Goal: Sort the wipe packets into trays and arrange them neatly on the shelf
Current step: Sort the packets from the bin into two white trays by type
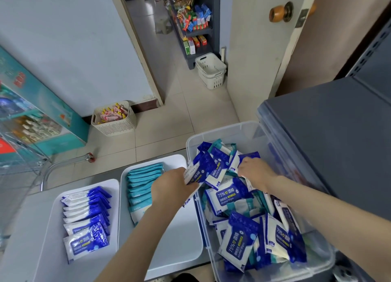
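Left grip (171, 186) clamps the edge of a blue packet (203, 171); right grip (256, 171) curls into the bin (237, 131), hold unclear. Packets seem light, soft, slippery: pinch a sealed edge.

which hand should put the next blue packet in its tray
Left: the left hand grips a blue packet, nearer the blue-packet tray; the right hand is further right, in the clear bin.

Soft, even indoor light, fairly bright; shadows on the floor (179, 116) are faint and diffuse. Small glints sit on the glossy wipe packets (229, 196). The wide lens bows the door frame (141, 55) and stretches the corners; the wire rack (21, 155) at left is smeared.
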